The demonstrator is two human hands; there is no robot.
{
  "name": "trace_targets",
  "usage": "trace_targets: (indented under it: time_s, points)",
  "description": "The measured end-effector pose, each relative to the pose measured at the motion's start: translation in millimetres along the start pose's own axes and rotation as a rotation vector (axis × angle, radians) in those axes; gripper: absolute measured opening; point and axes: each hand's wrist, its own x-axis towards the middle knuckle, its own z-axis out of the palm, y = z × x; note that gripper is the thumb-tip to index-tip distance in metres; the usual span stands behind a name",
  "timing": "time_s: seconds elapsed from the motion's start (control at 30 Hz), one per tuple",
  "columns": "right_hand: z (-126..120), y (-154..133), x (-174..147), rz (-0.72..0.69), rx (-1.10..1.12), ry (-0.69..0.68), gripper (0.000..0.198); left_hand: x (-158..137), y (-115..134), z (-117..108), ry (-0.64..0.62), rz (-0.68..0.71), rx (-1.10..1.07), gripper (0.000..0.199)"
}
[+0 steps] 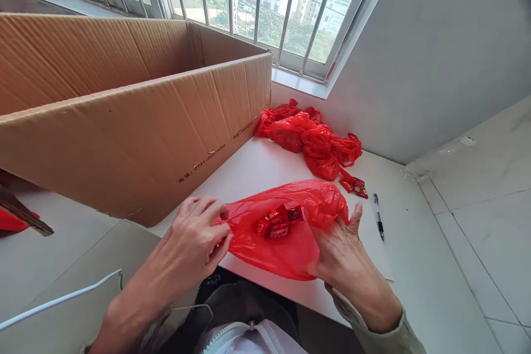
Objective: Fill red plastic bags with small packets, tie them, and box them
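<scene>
A red plastic bag (253, 257) lies spread between my two hands over the front of the white table. Small red packets with printed wrappers (277, 224) sit in the middle of it. My left hand (203, 232) has its fingers curled and pinched at the bag's left end. At the other end, my right hand (342, 251) grips the bunched plastic; its thumb sticks out and its other fingers are hidden by the bag.
A large open cardboard box (166, 138) stands at the left. Crumpled red plastic bags (307, 135) are heaped by the wall, with a small red packet (354, 185) beside them. A black pen (379, 218) lies at the right. Behind is a barred window (265, 5).
</scene>
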Motion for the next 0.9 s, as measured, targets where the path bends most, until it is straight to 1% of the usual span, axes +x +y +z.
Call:
trace_targets:
  time_s: [0.07,0.1,0.13,0.17,0.2,0.23,0.27,0.3,0.33,0.4,0.5,0.6,0.67,0.77,0.8,0.87,0.9]
  points:
    - [4,-10,4,-0.014,0.009,-0.026,0.091,9,20,0,0.082,0.043,0.020,0.025]
    - [6,-14,6,-0.026,0.010,-0.037,0.095,13,32,3,0.099,0.083,0.007,0.023]
    - [7,-18,8,-0.041,0.007,-0.042,0.094,16,43,9,0.086,0.129,-0.029,0.022]
    - [9,-20,10,-0.057,0.002,-0.041,0.090,18,53,17,0.048,0.175,-0.069,0.021]
    - [11,-20,11,-0.069,-0.008,-0.035,0.082,19,59,27,0.010,0.177,-0.085,0.022]
    - [13,-17,12,-0.073,-0.025,-0.025,0.073,17,62,37,-0.001,0.147,-0.082,0.029]
    - [16,-13,12,-0.067,-0.049,-0.013,0.067,14,62,47,0.002,0.082,-0.064,0.035]
    - [18,-6,12,-0.054,-0.077,0.002,0.064,9,59,55,-0.052,0.025,-0.039,0.035]
    - [20,2,11,-0.039,-0.105,0.014,0.061,4,54,61,-0.108,-0.012,-0.031,0.032]
    - [24,18,7,-0.005,-0.141,0.030,0.061,-8,40,66,-0.147,-0.070,-0.027,0.024]
    - [25,33,0,0.029,-0.127,0.005,0.061,-19,23,60,-0.101,-0.117,-0.048,0.030]
    - [22,33,-5,0.029,-0.110,-0.027,0.059,-18,16,53,-0.095,-0.142,-0.023,0.030]
    - [19,31,-8,0.017,-0.116,-0.029,0.048,-12,14,49,-0.114,-0.146,0.015,0.025]
    - [11,28,-12,0.032,-0.136,-0.010,0.021,-3,13,45,-0.129,-0.150,0.034,0.017]
    - [8,29,-13,0.048,-0.123,0.003,0.016,-1,13,43,-0.134,-0.150,0.040,0.014]
    - [6,29,-15,0.108,-0.031,0.045,0.018,3,12,39,-0.144,-0.142,0.072,0.006]
    - [6,30,-16,0.144,0.075,0.059,0.020,5,11,38,-0.164,-0.135,0.089,0.003]
